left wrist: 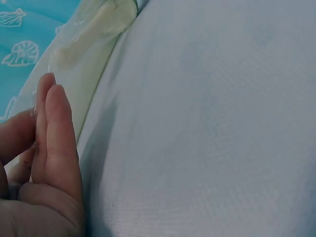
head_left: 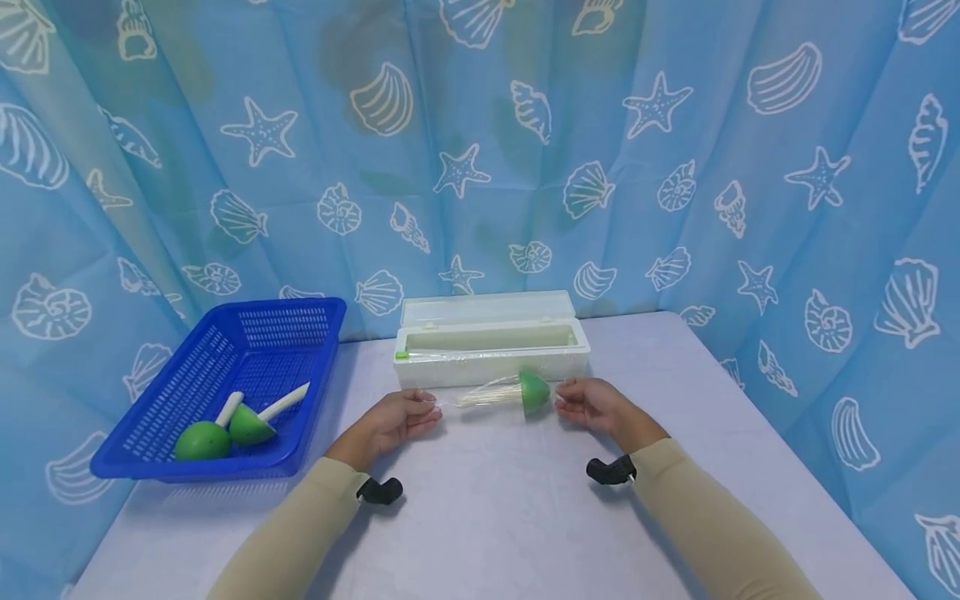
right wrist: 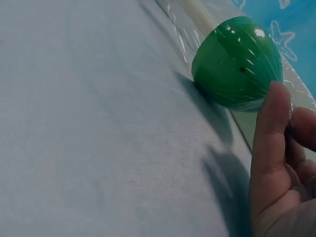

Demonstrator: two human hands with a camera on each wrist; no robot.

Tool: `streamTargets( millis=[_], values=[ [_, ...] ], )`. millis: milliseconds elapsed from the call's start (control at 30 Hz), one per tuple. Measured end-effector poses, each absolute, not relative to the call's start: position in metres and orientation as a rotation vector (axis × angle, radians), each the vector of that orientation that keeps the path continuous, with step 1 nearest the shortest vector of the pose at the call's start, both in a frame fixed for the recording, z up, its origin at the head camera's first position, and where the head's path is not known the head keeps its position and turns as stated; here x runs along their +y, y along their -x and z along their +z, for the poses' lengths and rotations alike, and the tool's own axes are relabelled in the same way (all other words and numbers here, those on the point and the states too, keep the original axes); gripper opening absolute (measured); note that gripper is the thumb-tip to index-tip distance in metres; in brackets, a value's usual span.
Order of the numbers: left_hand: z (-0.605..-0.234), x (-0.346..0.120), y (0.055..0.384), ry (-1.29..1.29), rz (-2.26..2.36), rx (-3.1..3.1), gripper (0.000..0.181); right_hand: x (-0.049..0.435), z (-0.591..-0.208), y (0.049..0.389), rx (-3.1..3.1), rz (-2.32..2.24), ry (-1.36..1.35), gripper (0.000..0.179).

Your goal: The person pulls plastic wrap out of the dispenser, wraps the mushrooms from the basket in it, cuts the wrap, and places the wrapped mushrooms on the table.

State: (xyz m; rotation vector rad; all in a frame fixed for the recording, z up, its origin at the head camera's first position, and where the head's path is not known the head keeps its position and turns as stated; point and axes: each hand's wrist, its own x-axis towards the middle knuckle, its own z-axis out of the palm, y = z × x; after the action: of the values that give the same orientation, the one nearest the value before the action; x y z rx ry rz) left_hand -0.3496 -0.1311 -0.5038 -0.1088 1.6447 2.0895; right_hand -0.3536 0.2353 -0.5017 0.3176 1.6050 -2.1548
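Note:
Between my two hands hangs a toy mushroom [head_left: 534, 392] with a rounded green cap and a pale stem, wrapped in clear cling film [right wrist: 186, 52]. My left hand [head_left: 401, 417] pinches the gathered film at the stem end. On the cap side, my right hand [head_left: 592, 406] pinches the twisted film between thumb and finger, its fingertips right at the green cap [right wrist: 239, 64]. The pale stem [left wrist: 86, 39] shows through the film in the left wrist view. Just behind the wrapped mushroom stands a white cling film dispenser box [head_left: 491, 367] with its lid raised.
A blue plastic basket [head_left: 326, 367] stands at the left, with two more green-capped mushrooms [head_left: 202, 440] inside. The table has a white cloth [head_left: 502, 517]. A blue curtain [head_left: 480, 225] with white shells and starfish surrounds its back and sides.

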Motion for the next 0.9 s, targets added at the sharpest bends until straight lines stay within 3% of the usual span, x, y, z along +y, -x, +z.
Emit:
streamTargets(
  millis=[467, 900],
  values=[
    [-0.502, -0.114, 0.356, 0.401, 2.029, 1.967, 0.023, 0.226, -0.498, 0.356, 2.18, -1.725, -0.144, 0.013],
    [-0.5, -0.108, 0.353, 0.316, 1.837, 2.157, 0.008, 0.217, -0.502, 0.356, 2.169, -1.731, -0.21, 0.014]
  ],
)
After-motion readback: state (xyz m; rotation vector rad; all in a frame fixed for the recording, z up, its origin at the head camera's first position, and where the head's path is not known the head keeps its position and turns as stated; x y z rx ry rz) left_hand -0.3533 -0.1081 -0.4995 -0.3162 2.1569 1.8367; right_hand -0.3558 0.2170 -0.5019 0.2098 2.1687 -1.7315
